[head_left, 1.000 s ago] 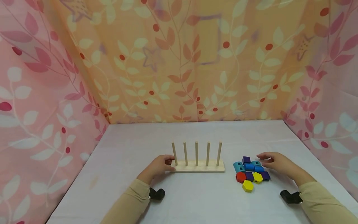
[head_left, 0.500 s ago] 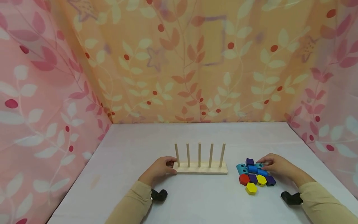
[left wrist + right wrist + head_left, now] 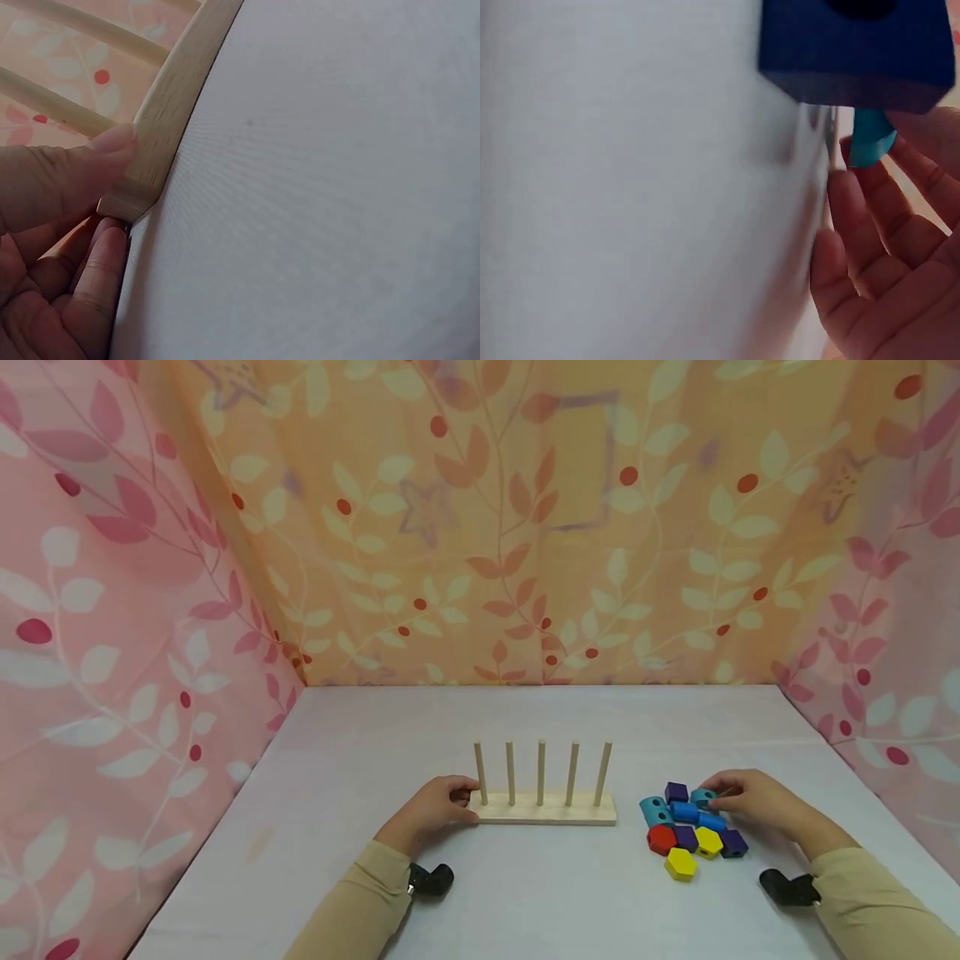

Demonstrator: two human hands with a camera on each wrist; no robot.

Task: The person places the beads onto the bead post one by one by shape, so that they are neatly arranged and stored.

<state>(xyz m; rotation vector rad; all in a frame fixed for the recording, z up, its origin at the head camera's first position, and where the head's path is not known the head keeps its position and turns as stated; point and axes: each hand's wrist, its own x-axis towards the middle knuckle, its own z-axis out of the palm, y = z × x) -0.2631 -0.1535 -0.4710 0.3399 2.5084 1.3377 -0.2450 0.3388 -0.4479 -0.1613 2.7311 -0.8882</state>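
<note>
One teal block (image 3: 702, 796) seemingly pinched by right fingers (image 3: 853, 225), wider a second ago, left fingers (image 3: 101, 276) still gripping wooden rack (image 3: 546, 811)

R grip (image 3: 904, 281) on teal blk (image 3: 871, 147)

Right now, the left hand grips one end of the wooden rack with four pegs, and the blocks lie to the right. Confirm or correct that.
The rack has five pegs, not four, as the head view shows. The left hand does grip one end, and the blocks lie to the right.
</note>
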